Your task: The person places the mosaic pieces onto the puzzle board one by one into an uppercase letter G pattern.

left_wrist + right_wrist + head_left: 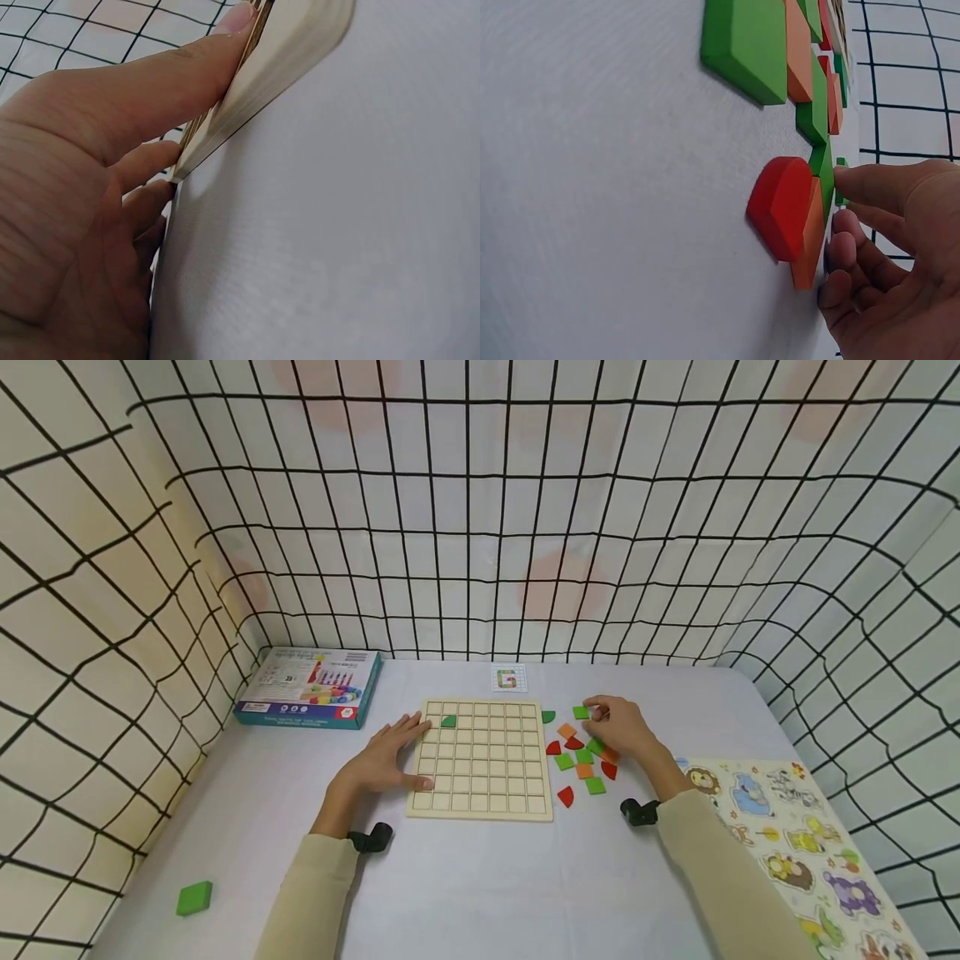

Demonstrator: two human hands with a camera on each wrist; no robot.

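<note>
A wooden grid board (481,802) lies flat in the head view, with a green and light piece (447,721) in one upper-left cell. My left hand (382,756) rests along its left edge, fingers spread and thumb on the lower-left part; the thumb (180,82) crosses the board's rim (285,67) in the left wrist view. To the board's right, my right hand (622,725) is at a green square tile (581,712), thumb and index finger on either side of it. Its other fingers curl loosely. A red quarter-round piece (780,206) lies nearby in the right wrist view.
Green, orange and red pieces lie scattered between board and right hand, including an orange square (584,771). A pattern card (509,677) lies behind the board. A box (309,687) sits back left, a green block (194,898) front left, an animal sheet (795,839) right. Black netting surrounds the table.
</note>
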